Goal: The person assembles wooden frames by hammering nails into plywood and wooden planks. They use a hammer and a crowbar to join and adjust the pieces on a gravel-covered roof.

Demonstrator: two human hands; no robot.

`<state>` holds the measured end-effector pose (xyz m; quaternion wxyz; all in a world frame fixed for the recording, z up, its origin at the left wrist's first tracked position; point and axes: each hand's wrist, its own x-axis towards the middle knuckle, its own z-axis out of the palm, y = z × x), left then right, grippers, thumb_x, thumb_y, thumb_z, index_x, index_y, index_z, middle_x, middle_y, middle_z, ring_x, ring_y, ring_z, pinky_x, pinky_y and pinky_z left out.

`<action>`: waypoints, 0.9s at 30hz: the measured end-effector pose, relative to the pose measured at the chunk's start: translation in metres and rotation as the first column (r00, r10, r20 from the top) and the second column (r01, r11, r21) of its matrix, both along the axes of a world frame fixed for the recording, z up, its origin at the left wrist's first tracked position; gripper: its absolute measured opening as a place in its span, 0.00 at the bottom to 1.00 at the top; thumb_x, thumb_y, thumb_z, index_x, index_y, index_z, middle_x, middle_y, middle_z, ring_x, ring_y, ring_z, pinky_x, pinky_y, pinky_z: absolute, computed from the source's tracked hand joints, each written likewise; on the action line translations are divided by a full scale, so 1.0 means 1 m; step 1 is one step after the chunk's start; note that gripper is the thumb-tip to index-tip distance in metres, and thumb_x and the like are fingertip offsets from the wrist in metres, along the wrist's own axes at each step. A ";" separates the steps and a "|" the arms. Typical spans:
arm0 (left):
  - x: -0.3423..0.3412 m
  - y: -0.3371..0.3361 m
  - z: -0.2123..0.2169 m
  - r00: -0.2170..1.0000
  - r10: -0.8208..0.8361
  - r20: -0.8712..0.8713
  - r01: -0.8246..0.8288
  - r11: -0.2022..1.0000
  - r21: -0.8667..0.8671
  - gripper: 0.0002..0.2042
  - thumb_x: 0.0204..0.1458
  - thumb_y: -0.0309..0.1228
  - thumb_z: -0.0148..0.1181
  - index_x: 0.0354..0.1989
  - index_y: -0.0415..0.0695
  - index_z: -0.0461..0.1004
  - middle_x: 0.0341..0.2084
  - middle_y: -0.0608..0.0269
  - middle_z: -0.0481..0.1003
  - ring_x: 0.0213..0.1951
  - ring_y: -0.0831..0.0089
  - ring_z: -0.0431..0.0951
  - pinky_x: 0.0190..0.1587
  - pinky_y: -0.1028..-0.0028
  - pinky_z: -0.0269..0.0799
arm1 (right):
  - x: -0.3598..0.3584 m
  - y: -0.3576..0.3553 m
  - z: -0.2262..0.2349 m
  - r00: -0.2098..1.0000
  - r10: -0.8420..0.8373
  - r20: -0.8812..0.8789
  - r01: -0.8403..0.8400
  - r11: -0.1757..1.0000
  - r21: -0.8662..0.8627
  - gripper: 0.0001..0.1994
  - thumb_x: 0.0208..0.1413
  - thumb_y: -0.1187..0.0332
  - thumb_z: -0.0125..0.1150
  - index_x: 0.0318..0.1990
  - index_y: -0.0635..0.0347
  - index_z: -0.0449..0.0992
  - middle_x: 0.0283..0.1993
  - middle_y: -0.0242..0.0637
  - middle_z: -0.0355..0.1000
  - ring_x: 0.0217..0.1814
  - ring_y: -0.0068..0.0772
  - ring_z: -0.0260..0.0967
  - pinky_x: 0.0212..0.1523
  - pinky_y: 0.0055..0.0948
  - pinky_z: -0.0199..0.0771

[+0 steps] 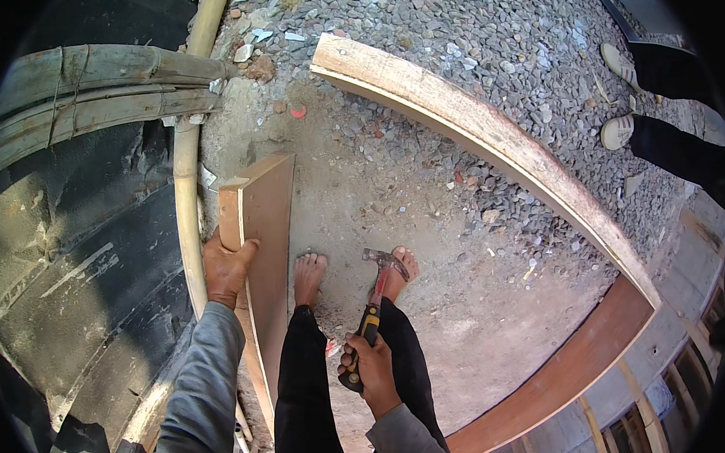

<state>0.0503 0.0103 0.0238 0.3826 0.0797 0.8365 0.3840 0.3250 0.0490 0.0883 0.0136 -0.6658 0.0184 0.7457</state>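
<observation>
A long wooden board (270, 237), faced with brown plywood, stands on edge along my left side. My left hand (228, 266) is closed over its top edge, thumb on the inner face. In front of my right leg, my right hand (368, 366) grips a claw hammer (371, 320) by its black and yellow handle. The hammer's metal head points away from me, above my right foot, apart from the board. A second board (469, 117) stands on edge across the far side, and a brown panel (570, 364) meets its end at the right.
Tied bamboo poles (97, 81) and a bamboo pole (187, 166) lie at the left, beside dark sheeting (86, 268). Grey gravel (482, 43) covers the far ground. A person's shoes (617, 132) show at the upper right. Wooden slats (646, 410) lie at the lower right.
</observation>
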 end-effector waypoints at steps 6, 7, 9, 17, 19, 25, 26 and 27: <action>0.057 0.031 0.013 0.998 -0.056 -0.004 0.055 0.997 -0.049 0.22 0.43 0.23 0.64 0.50 0.33 0.73 0.38 0.58 0.80 0.39 0.72 0.80 0.44 0.74 0.75 | 0.015 0.016 -0.011 0.998 0.006 -0.068 0.001 0.995 0.103 0.14 0.65 0.54 0.57 0.40 0.53 0.64 0.24 0.30 0.65 0.19 0.24 0.68 0.17 0.28 0.75; 0.060 0.034 0.011 0.998 -0.063 0.001 0.063 0.997 -0.054 0.22 0.43 0.23 0.64 0.50 0.32 0.73 0.38 0.58 0.80 0.39 0.72 0.80 0.45 0.74 0.75 | 0.020 0.021 -0.015 1.000 -0.008 -0.015 0.009 0.994 0.107 0.14 0.66 0.54 0.56 0.40 0.53 0.64 0.24 0.31 0.66 0.19 0.24 0.68 0.18 0.28 0.74; 0.061 0.039 0.004 0.998 -0.068 -0.009 0.068 0.997 -0.025 0.21 0.44 0.22 0.63 0.50 0.32 0.73 0.38 0.58 0.80 0.39 0.73 0.80 0.44 0.74 0.76 | 0.033 0.034 -0.023 0.994 -0.088 -0.058 0.096 0.984 0.149 0.13 0.66 0.54 0.55 0.41 0.53 0.65 0.24 0.32 0.67 0.19 0.25 0.68 0.18 0.29 0.74; 0.050 0.030 -0.008 0.995 -0.072 -0.070 0.068 0.997 -0.048 0.14 0.46 0.24 0.63 0.43 0.33 0.76 0.35 0.60 0.80 0.36 0.73 0.80 0.41 0.74 0.75 | 0.039 0.073 -0.069 0.856 -0.500 0.130 0.360 0.757 0.545 0.14 0.70 0.52 0.46 0.44 0.53 0.63 0.27 0.31 0.65 0.18 0.24 0.64 0.18 0.28 0.72; 0.051 0.030 -0.010 0.997 -0.055 -0.063 0.054 0.998 -0.017 0.14 0.46 0.24 0.63 0.43 0.34 0.76 0.35 0.60 0.80 0.36 0.73 0.80 0.42 0.74 0.75 | 0.009 0.070 -0.085 0.760 -0.647 0.066 0.425 0.571 0.702 0.14 0.70 0.51 0.46 0.42 0.51 0.61 0.27 0.30 0.64 0.19 0.23 0.63 0.19 0.28 0.71; 0.047 0.028 -0.009 0.990 -0.129 -0.058 0.123 0.988 -0.094 0.14 0.46 0.23 0.63 0.42 0.34 0.76 0.36 0.59 0.80 0.37 0.73 0.80 0.42 0.75 0.74 | -0.093 0.040 -0.138 0.977 -0.193 -0.094 0.213 0.927 0.310 0.12 0.67 0.57 0.53 0.43 0.54 0.63 0.24 0.32 0.63 0.16 0.25 0.63 0.17 0.30 0.70; 0.043 0.028 -0.008 0.987 -0.142 -0.078 0.133 0.986 -0.105 0.13 0.46 0.23 0.63 0.42 0.34 0.76 0.36 0.59 0.80 0.37 0.72 0.80 0.42 0.75 0.74 | -0.095 0.038 -0.143 0.984 -0.099 -0.147 0.132 0.963 0.236 0.12 0.67 0.57 0.53 0.42 0.53 0.62 0.24 0.32 0.63 0.17 0.25 0.63 0.16 0.30 0.70; 0.039 0.027 -0.007 0.985 -0.150 -0.083 0.142 0.985 -0.100 0.13 0.46 0.23 0.63 0.43 0.34 0.76 0.36 0.59 0.80 0.37 0.72 0.80 0.42 0.75 0.74 | -0.092 0.037 -0.146 0.967 -0.026 -0.252 0.087 0.968 0.236 0.12 0.68 0.57 0.54 0.42 0.53 0.61 0.24 0.32 0.64 0.17 0.25 0.64 0.16 0.29 0.69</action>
